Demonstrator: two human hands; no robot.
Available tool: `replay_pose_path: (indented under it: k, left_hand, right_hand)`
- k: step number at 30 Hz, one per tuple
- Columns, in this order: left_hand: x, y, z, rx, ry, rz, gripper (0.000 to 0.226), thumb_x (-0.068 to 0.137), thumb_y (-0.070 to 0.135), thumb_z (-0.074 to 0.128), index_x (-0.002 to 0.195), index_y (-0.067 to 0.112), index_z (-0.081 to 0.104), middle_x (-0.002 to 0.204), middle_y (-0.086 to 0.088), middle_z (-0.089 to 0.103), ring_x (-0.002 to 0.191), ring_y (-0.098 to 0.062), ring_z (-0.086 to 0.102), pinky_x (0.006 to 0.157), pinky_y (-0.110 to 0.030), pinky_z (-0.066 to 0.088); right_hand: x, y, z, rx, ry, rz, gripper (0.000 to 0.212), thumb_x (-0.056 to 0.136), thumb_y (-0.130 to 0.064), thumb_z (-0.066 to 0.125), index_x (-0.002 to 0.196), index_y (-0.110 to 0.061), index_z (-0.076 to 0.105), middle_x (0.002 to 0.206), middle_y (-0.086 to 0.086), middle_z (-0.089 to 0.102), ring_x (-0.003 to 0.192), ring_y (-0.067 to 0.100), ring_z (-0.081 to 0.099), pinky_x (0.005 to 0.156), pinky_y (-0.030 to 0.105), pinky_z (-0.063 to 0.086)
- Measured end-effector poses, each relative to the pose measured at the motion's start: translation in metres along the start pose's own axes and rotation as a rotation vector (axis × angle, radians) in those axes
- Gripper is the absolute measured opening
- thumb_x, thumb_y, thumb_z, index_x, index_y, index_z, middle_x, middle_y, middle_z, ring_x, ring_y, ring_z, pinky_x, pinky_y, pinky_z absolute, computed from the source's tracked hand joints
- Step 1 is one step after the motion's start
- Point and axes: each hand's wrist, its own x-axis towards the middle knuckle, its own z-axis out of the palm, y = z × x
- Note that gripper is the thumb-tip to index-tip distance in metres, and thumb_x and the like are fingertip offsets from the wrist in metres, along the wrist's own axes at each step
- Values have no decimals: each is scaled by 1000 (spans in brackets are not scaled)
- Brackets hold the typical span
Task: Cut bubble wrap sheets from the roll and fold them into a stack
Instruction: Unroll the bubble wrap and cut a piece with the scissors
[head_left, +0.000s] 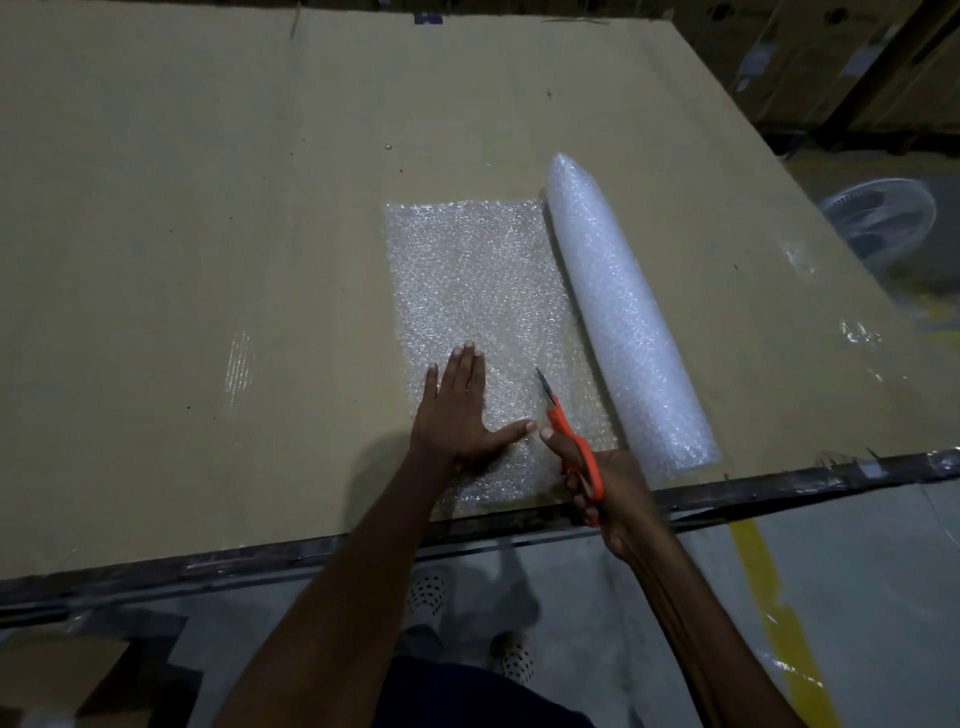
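Warehouse; stacked cartons (810, 57); cardboard-topped table (208, 208)

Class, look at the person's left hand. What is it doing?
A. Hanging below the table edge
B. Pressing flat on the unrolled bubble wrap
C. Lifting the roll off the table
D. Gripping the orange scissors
B: the left hand lies flat, fingers spread, on the bubble wrap sheet, while the right hand holds the orange scissors.

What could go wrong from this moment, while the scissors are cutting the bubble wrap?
1. The left hand presses flat on the unrolled sheet, its thumb close to the scissors in the right hand; the blade might nick it.
2. The roll lies free on the cardboard-covered table and may roll, pulling the sheet askew.
3. The cut may wander, as no guide line shows.
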Motion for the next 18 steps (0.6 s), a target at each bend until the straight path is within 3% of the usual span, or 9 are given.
replay_pose_path:
  k: [5, 7, 9, 11, 13, 15, 18]
  left_hand:
    - [2, 2, -5, -42, -19, -31, 121, 78, 91, 37, 160, 8, 3, 168, -7, -5, 154, -20, -6, 123, -49, -6]
    - [7, 0, -13, -53, 7, -39, 117, 76, 92, 32, 158, 10, 19, 167, -8, 13, 153, -21, 10, 123, -52, 4]
    - [17, -5, -22, -58, 159, 1, 100, 78, 87, 32, 144, 11, 44, 151, -9, 44, 140, -25, 37, 117, -51, 21]
    - [32, -11, -26, -55, 284, 42, 83, 85, 78, 38, 132, 11, 54, 135, -9, 57, 128, -28, 49, 111, -48, 32]
    - [48, -17, -29, -32, 248, 55, 79, 92, 71, 35, 139, 9, 49, 147, -12, 48, 138, -29, 40, 116, -51, 25]
    - [58, -23, -27, 14, 132, 62, 82, 98, 67, 28, 153, 6, 31, 163, -12, 25, 152, -28, 18, 123, -52, 9]
    - [62, -31, -19, 29, 47, 68, 87, 98, 68, 18, 159, 7, 12, 168, -10, 6, 155, -23, 1, 124, -49, 0]
  right_hand:
    - [1, -6, 0, 16, 6, 5, 43, 75, -45, 86, 64, -11, 63, 52, 4, 49, 37, 12, 36, 38, 17, 23]
    - [2, -6, 0, 9, 0, 15, 42, 75, -45, 85, 70, -9, 64, 52, 3, 49, 38, 12, 36, 37, 17, 23]
    - [1, -5, -1, -2, 5, 23, 42, 75, -45, 86, 72, -9, 64, 53, 3, 49, 39, 12, 36, 37, 18, 22]
    - [0, -4, -2, -18, 7, 31, 42, 75, -45, 86, 70, -9, 64, 52, 3, 49, 39, 13, 36, 37, 19, 22]
    - [-1, -4, -3, -21, 3, 37, 42, 75, -46, 86, 69, -10, 64, 52, 3, 48, 39, 13, 36, 37, 19, 22]
    - [0, -4, -2, -16, 4, 41, 42, 74, -46, 86, 69, -10, 63, 52, 4, 48, 39, 13, 35, 37, 19, 22]
    - [3, -3, 0, 2, 15, 33, 43, 73, -43, 88, 68, -8, 64, 51, 6, 48, 38, 13, 36, 36, 18, 23]
